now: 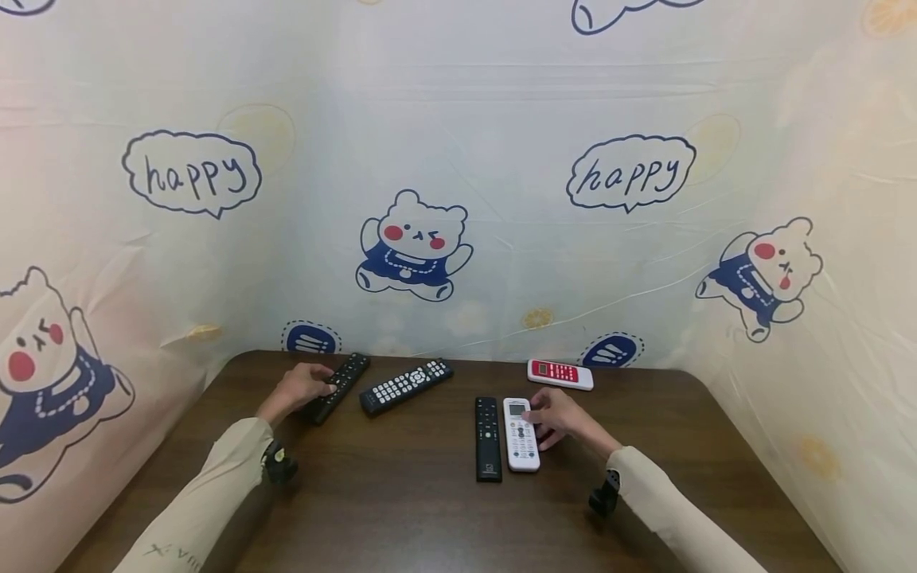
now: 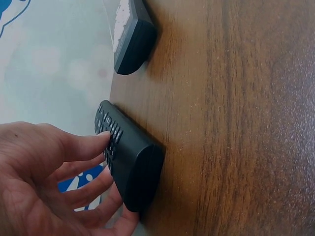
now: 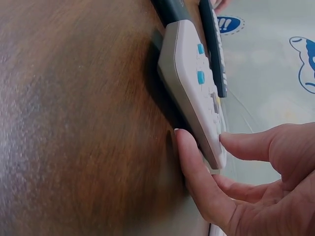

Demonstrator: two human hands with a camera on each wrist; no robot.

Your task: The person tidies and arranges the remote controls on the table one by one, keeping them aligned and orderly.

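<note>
At the table's back left my left hand (image 1: 302, 388) grips a black remote control (image 1: 345, 387). In the left wrist view its thumb presses on the buttons of that remote (image 2: 132, 160), while the other fingers lie along the far side. My right hand (image 1: 560, 415) holds a white remote control with a small grey screen (image 1: 522, 446). The right wrist view has the thumb on the button face of this white remote (image 3: 189, 83) and a finger at its underside edge; the remote appears tilted up off the table. A slim black remote (image 1: 489, 442) lies just left of it.
A thick black remote with pale buttons (image 1: 406, 387) lies between the hands, towards the back. Behind the right hand is a white remote with a red face (image 1: 573, 375). The brown wooden table (image 1: 401, 509) meets a patterned cloth (image 1: 516, 239) behind and on both sides.
</note>
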